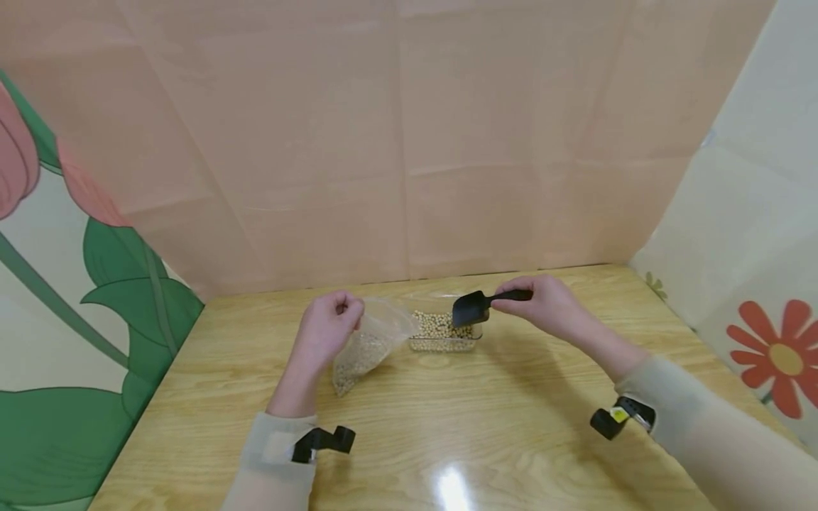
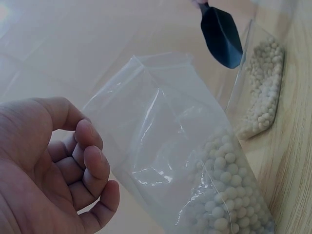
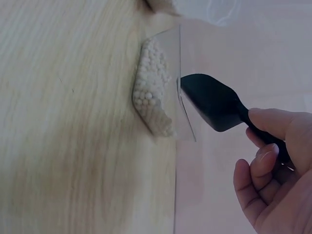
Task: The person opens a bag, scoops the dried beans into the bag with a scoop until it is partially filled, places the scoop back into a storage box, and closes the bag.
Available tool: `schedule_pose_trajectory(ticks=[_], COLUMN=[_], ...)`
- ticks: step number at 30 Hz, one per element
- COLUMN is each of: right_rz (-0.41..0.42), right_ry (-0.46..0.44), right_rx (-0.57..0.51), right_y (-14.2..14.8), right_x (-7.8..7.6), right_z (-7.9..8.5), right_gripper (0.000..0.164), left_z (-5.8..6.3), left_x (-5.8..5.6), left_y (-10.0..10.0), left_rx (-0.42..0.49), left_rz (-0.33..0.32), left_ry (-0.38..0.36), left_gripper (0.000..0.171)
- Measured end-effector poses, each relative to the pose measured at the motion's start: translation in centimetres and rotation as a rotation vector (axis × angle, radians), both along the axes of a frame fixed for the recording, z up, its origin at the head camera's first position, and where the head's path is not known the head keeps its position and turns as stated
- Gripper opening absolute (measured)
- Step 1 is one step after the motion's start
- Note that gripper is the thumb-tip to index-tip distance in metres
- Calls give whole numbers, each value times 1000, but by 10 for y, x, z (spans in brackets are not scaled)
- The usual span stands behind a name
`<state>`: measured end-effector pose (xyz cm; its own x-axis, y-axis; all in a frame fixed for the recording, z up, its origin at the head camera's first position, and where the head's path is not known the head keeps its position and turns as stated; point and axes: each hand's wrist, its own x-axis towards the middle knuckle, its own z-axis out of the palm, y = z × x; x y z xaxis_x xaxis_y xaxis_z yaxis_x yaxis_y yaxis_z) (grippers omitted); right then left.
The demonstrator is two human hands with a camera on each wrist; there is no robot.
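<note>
My left hand [image 1: 327,328] pinches the top edge of a clear plastic bag [image 2: 161,126]. Small round pale balls [image 2: 229,190] fill the bag's lower part, which slants down to the table. In my right hand [image 1: 546,305] is the handle of a black scoop [image 1: 471,309], gripped between thumb and fingers. The scoop's blade hangs tilted over the right side of a clear rectangular container [image 1: 444,345]. Similar pale balls [image 3: 151,73] lie inside that container. The bag's mouth overlaps the container's left side in the head view.
Both hands work over a wood-grain table [image 1: 409,433]. A pinkish sheet [image 1: 396,142] hangs behind its back edge. Patterned panels stand at both sides, with green leaves [image 1: 147,298] on the left and a red flower [image 1: 784,358] on the right.
</note>
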<state>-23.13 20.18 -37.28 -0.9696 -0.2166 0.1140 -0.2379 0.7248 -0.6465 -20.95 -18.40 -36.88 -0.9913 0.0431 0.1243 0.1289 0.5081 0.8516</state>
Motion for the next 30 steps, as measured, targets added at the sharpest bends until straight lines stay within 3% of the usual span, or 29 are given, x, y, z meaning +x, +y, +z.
schedule_pose_trajectory(ticks=[14, 22, 30], right_rz=[100, 112, 105], right_ry=[23, 6, -66], right_rx=[164, 189, 191], right_y=[-8, -16, -21], right_x=[-14, -17, -19], right_z=[14, 14, 11], right_gripper=[23, 23, 27], left_z=[0, 2, 2], left_x=[0, 1, 0], left_y=[0, 0, 2], left_rx=[4, 5, -1], left_rz=[1, 10, 11], left_ry=[-7, -3, -9], left_gripper=[23, 21, 21])
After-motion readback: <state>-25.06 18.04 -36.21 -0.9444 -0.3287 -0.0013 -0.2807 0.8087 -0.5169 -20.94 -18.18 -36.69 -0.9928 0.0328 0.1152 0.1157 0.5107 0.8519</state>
